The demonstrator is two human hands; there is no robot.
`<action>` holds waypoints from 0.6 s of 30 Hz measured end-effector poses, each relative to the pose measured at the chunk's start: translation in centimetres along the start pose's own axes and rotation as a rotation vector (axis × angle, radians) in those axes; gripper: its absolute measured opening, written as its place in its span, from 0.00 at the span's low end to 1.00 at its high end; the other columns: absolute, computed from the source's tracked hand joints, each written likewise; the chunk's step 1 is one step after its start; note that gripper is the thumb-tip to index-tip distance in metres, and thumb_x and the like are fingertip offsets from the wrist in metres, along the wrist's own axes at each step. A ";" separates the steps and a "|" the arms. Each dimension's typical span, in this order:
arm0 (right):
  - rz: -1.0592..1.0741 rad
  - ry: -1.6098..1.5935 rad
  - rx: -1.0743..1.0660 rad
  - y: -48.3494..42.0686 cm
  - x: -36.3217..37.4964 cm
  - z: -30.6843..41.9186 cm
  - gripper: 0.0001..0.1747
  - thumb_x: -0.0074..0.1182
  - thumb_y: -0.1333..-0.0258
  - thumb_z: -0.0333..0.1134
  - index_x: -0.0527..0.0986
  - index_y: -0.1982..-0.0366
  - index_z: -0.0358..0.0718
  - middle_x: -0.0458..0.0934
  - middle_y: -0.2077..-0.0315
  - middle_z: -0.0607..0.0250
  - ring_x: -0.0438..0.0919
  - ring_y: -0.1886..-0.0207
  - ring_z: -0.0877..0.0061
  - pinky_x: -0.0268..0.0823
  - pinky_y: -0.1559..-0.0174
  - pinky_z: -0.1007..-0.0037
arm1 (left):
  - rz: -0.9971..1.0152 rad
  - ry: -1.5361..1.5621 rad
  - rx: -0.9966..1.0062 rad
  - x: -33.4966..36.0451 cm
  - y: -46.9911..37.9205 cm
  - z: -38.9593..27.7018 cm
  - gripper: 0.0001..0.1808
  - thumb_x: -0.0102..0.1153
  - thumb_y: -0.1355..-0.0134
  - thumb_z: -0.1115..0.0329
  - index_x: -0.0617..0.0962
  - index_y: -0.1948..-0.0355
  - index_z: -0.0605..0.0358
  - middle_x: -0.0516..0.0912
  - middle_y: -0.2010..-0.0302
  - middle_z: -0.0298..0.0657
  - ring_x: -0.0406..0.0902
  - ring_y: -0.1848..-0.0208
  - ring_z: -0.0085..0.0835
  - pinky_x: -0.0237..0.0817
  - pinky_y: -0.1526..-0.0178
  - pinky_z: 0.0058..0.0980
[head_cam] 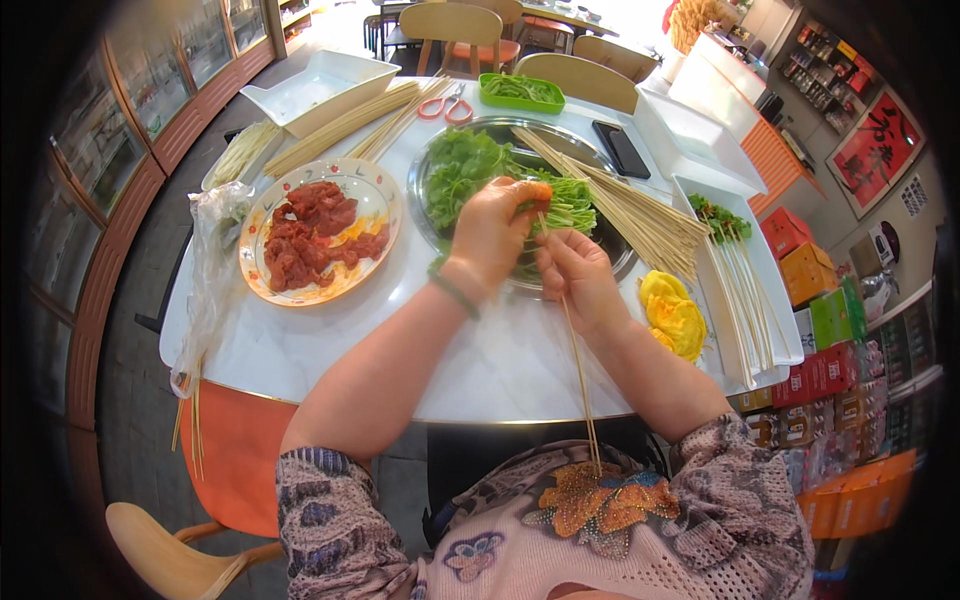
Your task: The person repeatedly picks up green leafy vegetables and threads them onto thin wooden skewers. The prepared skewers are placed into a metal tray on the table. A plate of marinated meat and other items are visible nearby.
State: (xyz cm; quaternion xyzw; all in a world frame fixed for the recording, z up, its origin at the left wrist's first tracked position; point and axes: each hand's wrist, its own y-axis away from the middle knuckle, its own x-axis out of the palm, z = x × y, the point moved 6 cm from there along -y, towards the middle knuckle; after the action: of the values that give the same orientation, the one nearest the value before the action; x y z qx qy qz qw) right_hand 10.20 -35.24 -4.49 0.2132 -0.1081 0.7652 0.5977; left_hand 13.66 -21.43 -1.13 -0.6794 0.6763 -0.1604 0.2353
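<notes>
My right hand (577,274) pinches thin bamboo skewers (576,345) near their upper end; their long ends slope down toward my chest. My left hand (491,225), slightly blurred, curls just above the skewer tips, and what lies inside its fingers is hidden. Both hands are over a round steel tray (420,199) holding leafy green herbs (469,169), probably cilantro, with cut stems (574,206) turned to the right. A thick bundle of bamboo skewers (637,217) rests across the tray's right rim. To the left, a patterned plate (379,187) bears sliced raw meat (315,232).
A yellow cloth (671,315) lies beside a white tray (784,337) of herb-tipped skewers (739,277). Farther back are red-handled scissors (445,110), a green container (521,94), a black phone (621,148) and more skewers (345,127). A plastic bag (206,300) hangs over the left edge.
</notes>
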 end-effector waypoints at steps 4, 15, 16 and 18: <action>-0.029 0.058 0.000 -0.1 0.1 0.1 0.10 0.53 0.30 0.36 0.75 0.58 0.37 0.77 0.74 0.70 0.66 0.80 0.87 0.58 0.78 0.81 | -0.005 0.071 -0.005 0.1 0.0 0.4 0.20 0.54 0.43 0.91 0.84 0.55 0.62 0.81 0.56 0.39 0.82 0.55 0.27 0.77 0.51 0.23; -0.044 0.024 0.064 -1.4 0.5 -0.2 0.11 0.53 0.29 0.37 0.75 0.56 0.36 0.77 0.72 0.72 0.68 0.77 0.89 0.60 0.76 0.84 | -0.022 0.015 -0.144 -0.4 0.2 0.6 0.16 0.55 0.41 0.89 0.84 0.55 0.63 0.84 0.56 0.39 0.82 0.56 0.24 0.77 0.55 0.23; -0.034 0.015 0.056 -1.6 0.4 -0.5 0.11 0.53 0.29 0.37 0.75 0.56 0.36 0.77 0.71 0.72 0.69 0.76 0.89 0.60 0.75 0.84 | -0.029 0.046 -0.154 -0.4 0.2 1.1 0.16 0.56 0.41 0.89 0.84 0.56 0.63 0.85 0.57 0.38 0.82 0.56 0.24 0.76 0.55 0.23; -0.039 -0.029 0.066 -1.8 0.2 -0.9 0.09 0.55 0.30 0.36 0.76 0.56 0.38 0.78 0.72 0.73 0.69 0.76 0.91 0.59 0.76 0.86 | -0.041 0.111 -0.172 -0.2 0.1 1.7 0.15 0.56 0.41 0.88 0.84 0.56 0.63 0.85 0.58 0.38 0.81 0.57 0.23 0.76 0.56 0.23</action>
State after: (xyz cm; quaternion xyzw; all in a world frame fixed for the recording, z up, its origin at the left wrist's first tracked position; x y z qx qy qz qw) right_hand 11.76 -34.19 -5.32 0.2460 -0.0872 0.7533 0.6037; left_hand 14.47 -21.02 -2.59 -0.7009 0.6854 -0.1439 0.1352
